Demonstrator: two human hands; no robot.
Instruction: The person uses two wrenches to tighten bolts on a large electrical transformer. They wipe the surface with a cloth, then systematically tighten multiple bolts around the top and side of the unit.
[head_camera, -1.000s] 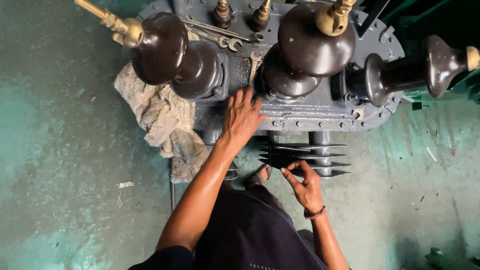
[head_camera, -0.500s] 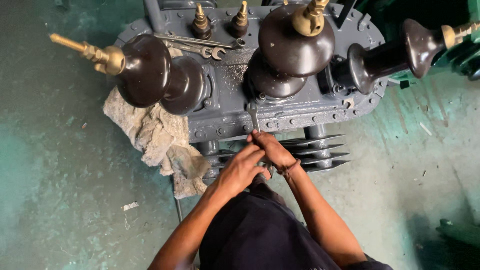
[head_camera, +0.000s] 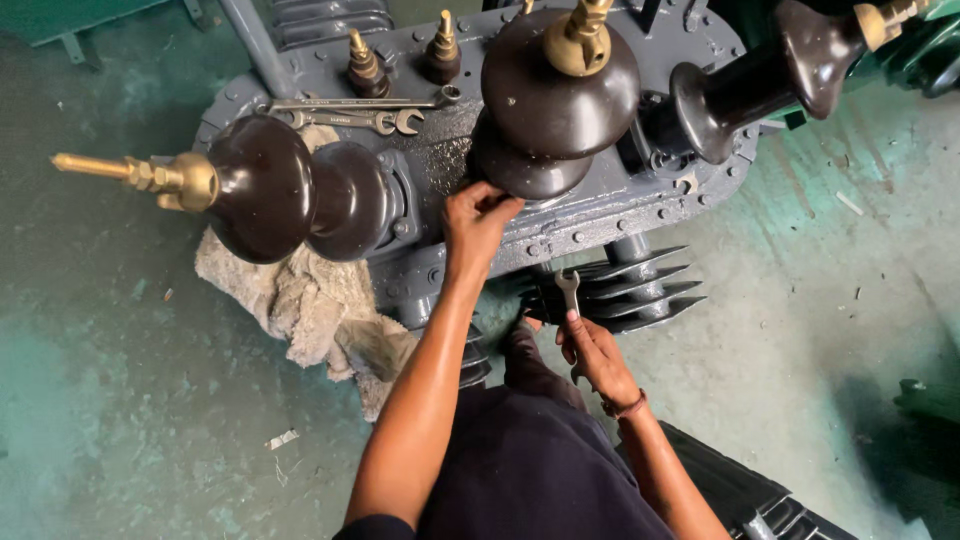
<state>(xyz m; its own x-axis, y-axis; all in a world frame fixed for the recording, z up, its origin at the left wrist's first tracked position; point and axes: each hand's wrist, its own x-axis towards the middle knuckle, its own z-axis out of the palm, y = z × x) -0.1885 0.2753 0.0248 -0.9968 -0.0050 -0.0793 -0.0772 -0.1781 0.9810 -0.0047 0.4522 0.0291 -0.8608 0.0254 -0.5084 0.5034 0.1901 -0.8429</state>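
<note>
A grey transformer (head_camera: 600, 205) stands before me, topped by three dark brown bushings with brass tips. My left hand (head_camera: 475, 220) reaches up to the base of the middle bushing (head_camera: 555, 100) and its fingers curl at the flange there; what they pinch is hidden. My right hand (head_camera: 592, 350) is lower, in front of the cooling fins (head_camera: 640, 290), and grips a small open-ended spanner (head_camera: 569, 290) that points upward.
Two more spanners (head_camera: 350, 115) lie on the transformer lid beside two small brass terminals (head_camera: 365, 60). The left bushing (head_camera: 270, 190) juts out sideways with a long brass rod. A dirty rag (head_camera: 300, 300) hangs below it. The floor is green concrete.
Both hands were together at the lid's front edge half a second ago. Now the left has gone up to the middle bushing's base and the right has dropped back holding the spanner.
</note>
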